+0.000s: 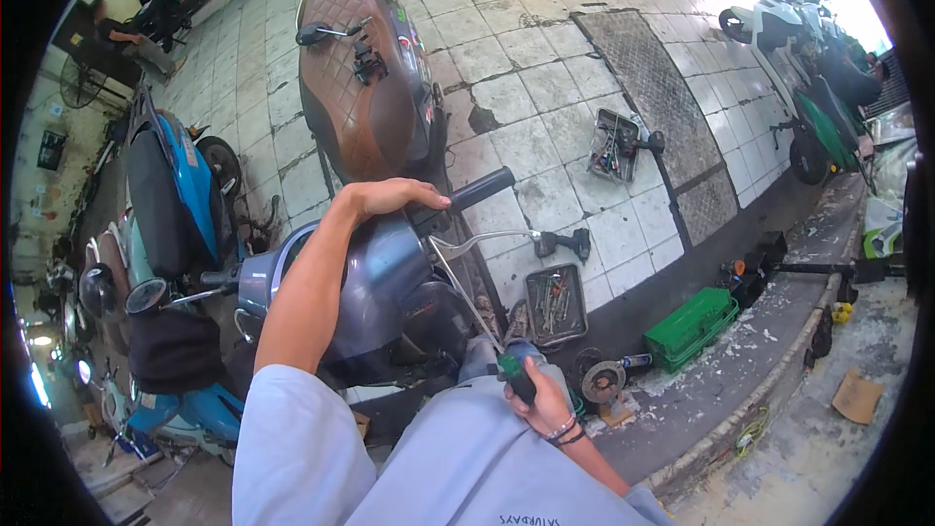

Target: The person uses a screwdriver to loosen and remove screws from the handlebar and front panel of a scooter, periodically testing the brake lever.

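My right hand (542,397) is closed round the green and black handle of a screwdriver (514,373). Its long thin shaft points forward and up, toward the front of a dark blue-grey scooter (375,268). Whether the tip touches anything there I cannot tell. On top of the scooter's handlebar cover lies my left hand (397,197), fingers stretched out flat and its thumb hidden. Just beside those fingers a black handlebar grip (482,190) sticks out to the right. A pale lever and cables (487,237) show below that grip.
The scooter's brown quilted seat (346,68) carries a loose mirror (317,33) and a black part. To the right lie a cordless drill (563,244), a tool tray (557,304), another tray (614,144) and a green toolbox (691,329). A blue motorbike (185,170) stands at left.
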The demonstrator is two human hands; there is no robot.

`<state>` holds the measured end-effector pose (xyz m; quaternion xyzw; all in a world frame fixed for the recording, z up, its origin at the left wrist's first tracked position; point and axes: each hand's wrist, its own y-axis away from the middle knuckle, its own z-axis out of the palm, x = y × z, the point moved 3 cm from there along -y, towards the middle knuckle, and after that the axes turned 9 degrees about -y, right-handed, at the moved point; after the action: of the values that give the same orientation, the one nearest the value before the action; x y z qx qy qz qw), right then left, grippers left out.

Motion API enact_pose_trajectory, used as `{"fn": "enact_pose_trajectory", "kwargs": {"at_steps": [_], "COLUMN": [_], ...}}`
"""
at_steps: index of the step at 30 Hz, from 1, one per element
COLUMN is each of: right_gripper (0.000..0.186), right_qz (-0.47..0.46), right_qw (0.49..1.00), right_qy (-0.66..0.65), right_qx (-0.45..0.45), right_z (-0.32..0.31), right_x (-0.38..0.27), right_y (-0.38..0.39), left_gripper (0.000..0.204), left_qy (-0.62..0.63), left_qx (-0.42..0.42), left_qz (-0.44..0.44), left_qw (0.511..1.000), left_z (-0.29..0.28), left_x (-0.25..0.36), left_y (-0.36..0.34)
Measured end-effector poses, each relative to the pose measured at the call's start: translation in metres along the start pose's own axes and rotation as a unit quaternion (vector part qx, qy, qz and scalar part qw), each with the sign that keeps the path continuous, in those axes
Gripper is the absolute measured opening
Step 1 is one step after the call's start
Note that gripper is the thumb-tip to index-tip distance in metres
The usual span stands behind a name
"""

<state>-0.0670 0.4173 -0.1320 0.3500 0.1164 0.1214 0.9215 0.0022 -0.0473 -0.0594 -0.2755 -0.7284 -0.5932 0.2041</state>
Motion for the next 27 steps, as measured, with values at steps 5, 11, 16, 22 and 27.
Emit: {"fn": "enact_pose_trajectory", "kwargs": {"at_steps": [5, 11, 16, 22, 27], "right_gripper": [0.05, 0.039, 0.049, 0.058, 0.05], "right_qz": [-0.161, -0.074, -0.22, -0.028, -0.077], "right_qw": [0.98, 0.993, 0.951, 0.994, 0.991], "right_qy": [0.011, 0.058, 0.156, 0.078, 0.077], "right_qx": [0.115, 0.066, 0.152, 0.069, 0.079], "right_z": [0.029, 0.016, 0.052, 0.04, 0.055], "right_x": [0.013, 0.001, 0.01, 0.004, 0.013], "right_y": [-0.003, 0.013, 0.006, 0.013, 0.008], "left_gripper": [0.056, 0.054, 0.054, 0.053, 0.054], "left_qy": [0.004, 0.005, 0.018, 0.009, 0.009], "left_qx": [-0.005, -0.003, -0.011, -0.004, 0.0], "left_qz": [0.007, 0.012, 0.022, 0.003, 0.014], "left_qw": [1.0, 1.0, 1.0, 1.0, 1.0], "left_z": [0.001, 0.0, 0.001, 0.002, 0.001], "left_x": [0.003, 0.001, -0.005, 0.003, 0.001], "left_y": [0.0, 0.002, -0.007, 0.001, -0.001]}}
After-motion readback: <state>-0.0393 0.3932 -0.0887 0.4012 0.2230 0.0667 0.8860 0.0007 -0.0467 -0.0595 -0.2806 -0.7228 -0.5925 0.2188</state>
